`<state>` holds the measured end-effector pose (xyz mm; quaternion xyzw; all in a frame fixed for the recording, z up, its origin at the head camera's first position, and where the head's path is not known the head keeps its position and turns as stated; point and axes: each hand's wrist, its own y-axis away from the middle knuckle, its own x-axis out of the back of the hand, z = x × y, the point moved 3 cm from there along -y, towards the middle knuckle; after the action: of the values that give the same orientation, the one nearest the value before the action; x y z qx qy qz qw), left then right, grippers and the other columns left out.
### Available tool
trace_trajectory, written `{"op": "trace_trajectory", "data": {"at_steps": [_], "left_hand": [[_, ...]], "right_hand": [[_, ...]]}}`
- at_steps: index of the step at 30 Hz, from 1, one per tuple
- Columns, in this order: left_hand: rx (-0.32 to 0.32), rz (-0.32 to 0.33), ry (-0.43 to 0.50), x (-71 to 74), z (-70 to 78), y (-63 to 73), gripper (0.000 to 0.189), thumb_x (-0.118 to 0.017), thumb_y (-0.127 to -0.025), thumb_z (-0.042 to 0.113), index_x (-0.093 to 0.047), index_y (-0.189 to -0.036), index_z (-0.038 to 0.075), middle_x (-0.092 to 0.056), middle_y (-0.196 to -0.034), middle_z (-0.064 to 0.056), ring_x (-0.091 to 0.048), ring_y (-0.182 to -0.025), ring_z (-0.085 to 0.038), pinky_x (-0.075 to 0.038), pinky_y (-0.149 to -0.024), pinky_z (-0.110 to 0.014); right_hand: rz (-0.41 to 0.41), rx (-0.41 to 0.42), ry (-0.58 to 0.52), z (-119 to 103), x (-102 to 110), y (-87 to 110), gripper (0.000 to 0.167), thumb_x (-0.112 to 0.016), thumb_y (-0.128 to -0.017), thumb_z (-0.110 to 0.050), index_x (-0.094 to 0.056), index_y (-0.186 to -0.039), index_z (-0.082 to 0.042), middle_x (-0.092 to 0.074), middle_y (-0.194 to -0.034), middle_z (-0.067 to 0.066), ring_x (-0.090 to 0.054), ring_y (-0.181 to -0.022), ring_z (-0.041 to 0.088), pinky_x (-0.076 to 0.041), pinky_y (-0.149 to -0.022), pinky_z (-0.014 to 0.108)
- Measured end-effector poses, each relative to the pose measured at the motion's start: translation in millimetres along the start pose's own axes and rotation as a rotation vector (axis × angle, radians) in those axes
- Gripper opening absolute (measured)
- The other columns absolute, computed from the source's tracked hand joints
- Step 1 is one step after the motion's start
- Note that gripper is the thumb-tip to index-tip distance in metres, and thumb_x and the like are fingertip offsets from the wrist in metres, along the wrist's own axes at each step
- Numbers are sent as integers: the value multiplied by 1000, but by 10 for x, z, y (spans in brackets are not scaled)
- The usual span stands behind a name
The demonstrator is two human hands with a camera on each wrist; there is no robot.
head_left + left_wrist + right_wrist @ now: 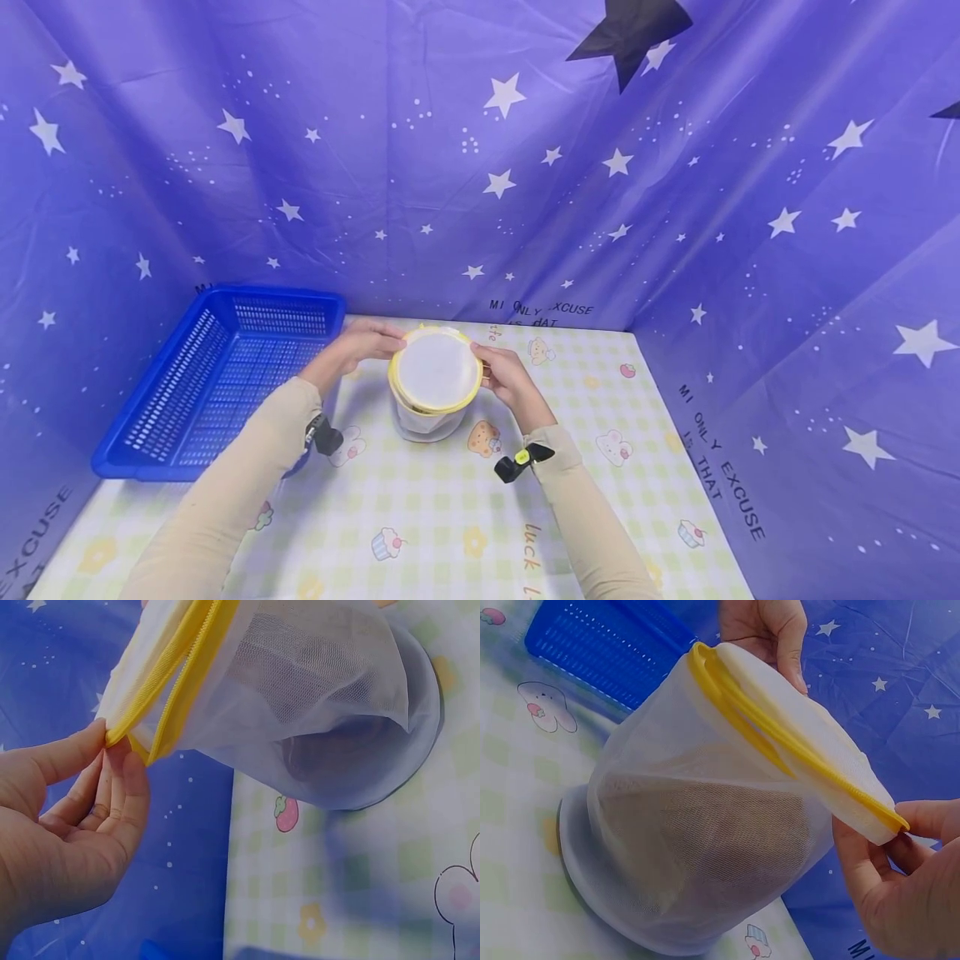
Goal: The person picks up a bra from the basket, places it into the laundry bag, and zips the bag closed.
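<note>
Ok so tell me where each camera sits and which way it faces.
Head: worn on the head, facing forward and down at the white mesh bag, checked tablecloth and blue basket; both beige sleeves, left hand and right hand show.
Left wrist: worn there, facing the bag's yellow zip edge; the left hand pinches it.
Right wrist: worn there, facing the bag from the other side; the right hand shows, and part of the left hand at the top.
Shared: both wrist views show the bag, tablecloth and starry backdrop.
</note>
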<state>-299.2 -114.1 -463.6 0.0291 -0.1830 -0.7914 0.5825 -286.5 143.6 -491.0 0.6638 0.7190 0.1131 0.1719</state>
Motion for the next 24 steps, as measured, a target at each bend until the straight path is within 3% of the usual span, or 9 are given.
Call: {"op": "trace_trajectory", "data": {"at_steps": [14,24], "left_hand": [[17,-46,-11,51,-21,-28,47,-60,-101,11,-49,-143,-9,-52,-145,-29,-53,-135,-42,-45,-115,-46],[-17,67,9,67,26,-89,38,-56,-103,8,-54,-136,-10,-57,-140,-31,-60,-128,-39,-49,-111,-46]], "right_hand": [[-9,-4,12,-6,-10,13,40,-59,-104,-20,-60,-134,6,-71,-88,-1,-68,-78,9,-62,-73,22],[-23,9,23,-35,1,30,39,-61,-102,-16,-60,-133,7,-74,-89,-1,-71,-78,8,-62,-75,24]]}}
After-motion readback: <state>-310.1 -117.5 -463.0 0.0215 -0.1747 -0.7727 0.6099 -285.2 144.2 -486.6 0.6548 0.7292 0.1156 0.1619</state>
